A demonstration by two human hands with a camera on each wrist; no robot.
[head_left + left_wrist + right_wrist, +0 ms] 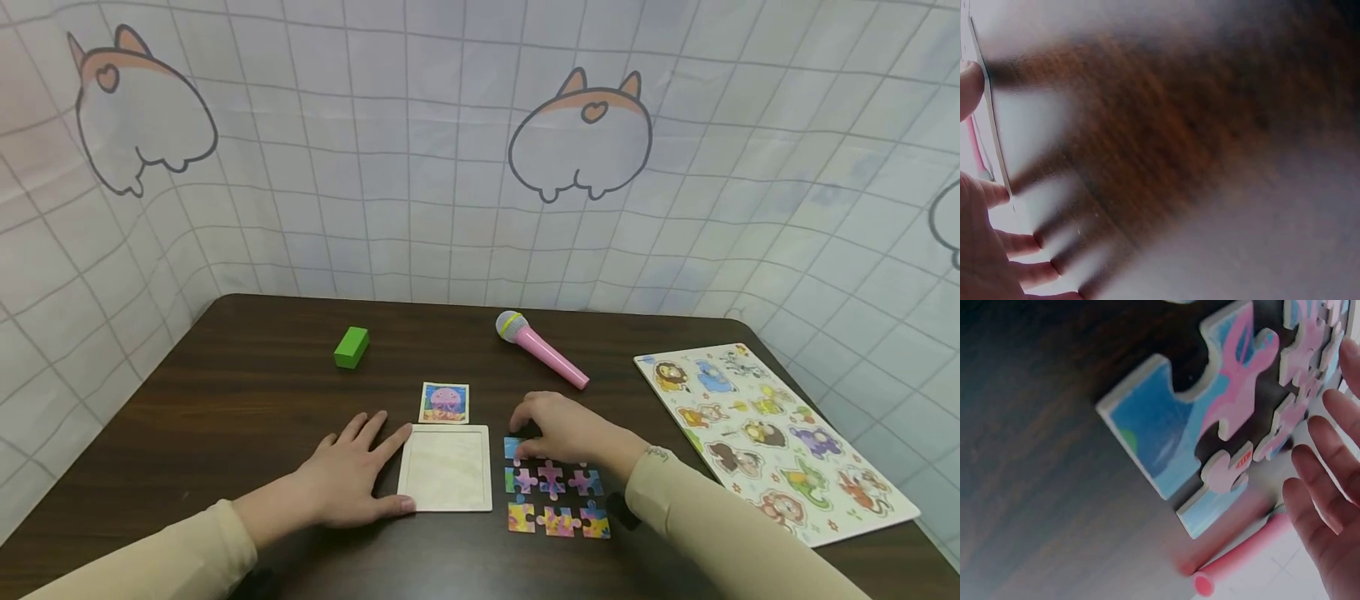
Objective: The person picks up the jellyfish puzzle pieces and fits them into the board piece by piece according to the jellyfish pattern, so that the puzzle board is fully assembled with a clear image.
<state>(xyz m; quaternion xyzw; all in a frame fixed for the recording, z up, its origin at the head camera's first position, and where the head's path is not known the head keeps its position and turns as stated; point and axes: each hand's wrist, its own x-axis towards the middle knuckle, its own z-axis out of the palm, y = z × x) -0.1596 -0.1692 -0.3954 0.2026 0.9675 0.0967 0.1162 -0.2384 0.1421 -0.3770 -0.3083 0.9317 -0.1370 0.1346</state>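
My left hand (345, 479) rests on the table with its fingers spread. Its thumb and index finger touch the left edge of a pale square puzzle tray (446, 468); the left wrist view shows the same fingertips (997, 194) at the tray's edge (996, 134). Over the top row of jigsaw pieces (551, 481) hovers my right hand (566, 429), fingers loosely bent. Its fingers (1316, 506) stand apart in the right wrist view, and I see nothing held there. A blue piece (513, 447) shows beside the thumb; the hand partly hides that row.
A small jellyfish picture card (445, 403) lies just beyond the tray. Farther back are a green block (351, 347) and a pink toy microphone (546, 352). A large animal puzzle board (772, 442) lies at the right. Patterned cloth (450, 167) hangs behind the table.
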